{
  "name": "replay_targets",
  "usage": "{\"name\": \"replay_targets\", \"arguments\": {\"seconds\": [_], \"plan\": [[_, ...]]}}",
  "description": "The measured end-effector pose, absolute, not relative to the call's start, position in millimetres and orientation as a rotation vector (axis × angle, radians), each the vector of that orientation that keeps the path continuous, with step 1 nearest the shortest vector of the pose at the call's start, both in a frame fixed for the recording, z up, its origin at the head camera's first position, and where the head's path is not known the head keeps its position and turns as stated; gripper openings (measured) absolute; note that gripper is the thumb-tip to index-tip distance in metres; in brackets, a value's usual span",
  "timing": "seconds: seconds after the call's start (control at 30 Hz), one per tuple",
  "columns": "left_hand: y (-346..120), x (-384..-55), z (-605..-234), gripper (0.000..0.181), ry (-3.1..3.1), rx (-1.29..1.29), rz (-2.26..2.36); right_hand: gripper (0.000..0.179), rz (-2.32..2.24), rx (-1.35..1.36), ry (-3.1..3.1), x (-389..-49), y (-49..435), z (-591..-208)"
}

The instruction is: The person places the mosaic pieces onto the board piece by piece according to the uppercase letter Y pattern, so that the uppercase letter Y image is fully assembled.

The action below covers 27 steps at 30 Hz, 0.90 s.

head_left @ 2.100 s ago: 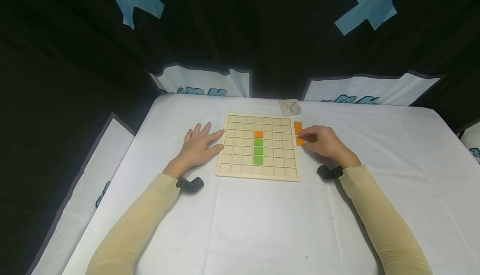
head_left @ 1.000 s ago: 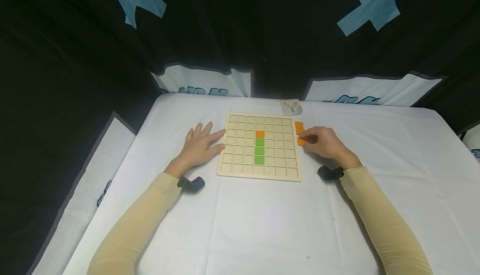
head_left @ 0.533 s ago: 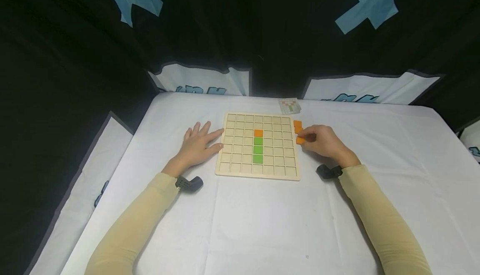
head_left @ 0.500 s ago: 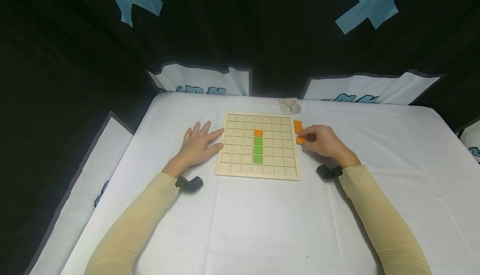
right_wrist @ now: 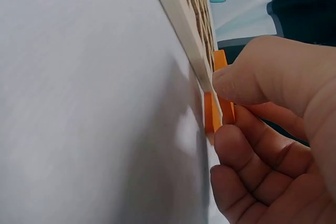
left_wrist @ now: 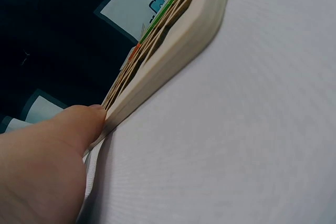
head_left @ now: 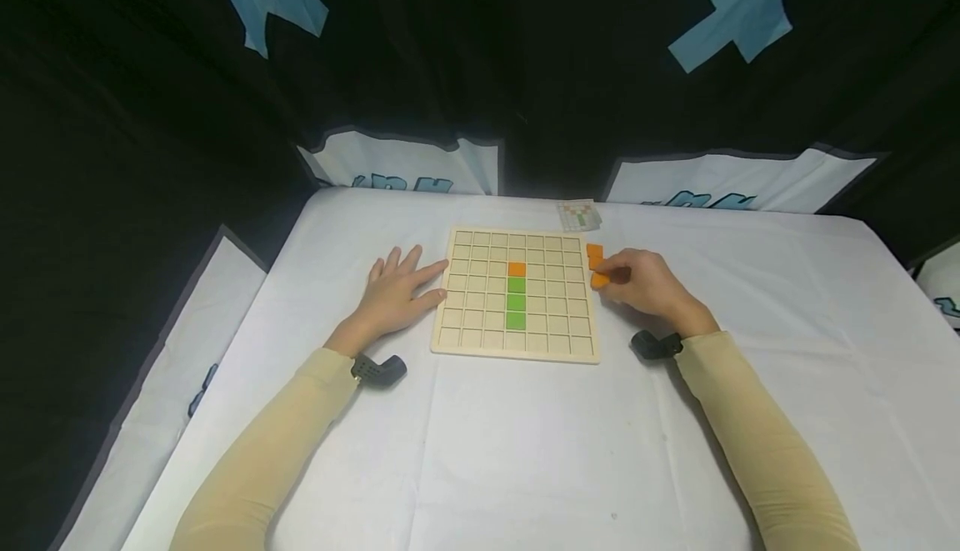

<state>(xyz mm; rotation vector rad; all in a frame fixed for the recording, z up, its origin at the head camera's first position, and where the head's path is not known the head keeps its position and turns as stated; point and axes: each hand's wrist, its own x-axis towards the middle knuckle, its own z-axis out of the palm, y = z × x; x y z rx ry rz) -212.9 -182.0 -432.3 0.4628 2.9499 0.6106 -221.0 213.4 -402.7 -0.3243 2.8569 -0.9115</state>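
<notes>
A pale wooden grid board [head_left: 558, 324] lies on the white table. In its middle column sit one orange tile [head_left: 517, 269] and, below it, several green tiles [head_left: 516, 302]. My left hand [head_left: 393, 294] rests flat with fingers spread, thumb and index tips at the board's left edge; in the left wrist view the thumb [left_wrist: 79, 127] touches the rim. Beside the board's right edge, my right hand [head_left: 643, 284] pinches an orange tile [right_wrist: 227, 110] between thumb and fingers. Other loose orange tiles [head_left: 595, 250] lie just beyond those fingertips, partly hidden by the hand in the right wrist view.
A small printed card [head_left: 579, 216] with a grid pattern lies behind the board's far right corner. Black cloth [head_left: 555, 76] with blue tape hangs beyond the table's far edge. Each wrist wears a dark camera mount [head_left: 380, 371].
Very little differs. My right hand and the orange tile at its fingertips have shifted slightly; the left hand and the board have stayed in place.
</notes>
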Motion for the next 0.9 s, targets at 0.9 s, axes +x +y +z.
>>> {"name": "replay_targets", "arguments": {"seconds": [0.9], "plan": [[-183, -212, -434, 0.061, 2.958, 0.47, 0.631, 0.038, -0.948, -0.587, 2.799, -264, 153, -384]]}}
